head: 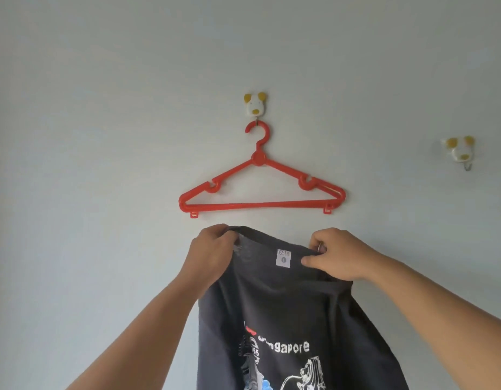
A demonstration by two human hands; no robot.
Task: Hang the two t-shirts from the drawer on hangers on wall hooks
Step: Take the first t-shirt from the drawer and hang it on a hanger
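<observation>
Pale wall (pixel 103 136): red hanger (pixel 260 204) hangs level directly above my 2 hands, left (pixel 212 254) and right (pixel 336 256), each grip pinching the t-shirt (pixel 271 305) collar.

Home — puppy-shaped wall hooks (pixel 255 105) (hanger (pixel 260 183)).

Both bare forearms reach up and forward from the lower corners of the view, converging toward the middle. The left hand (pixel 212 250) is seen from the back, fingers curled over and gripping the collar of a dark t-shirt (pixel 274 319). The right hand (pixel 335 253) pinches the collar's other side, thumb pressed in front, fingers curled behind.
</observation>
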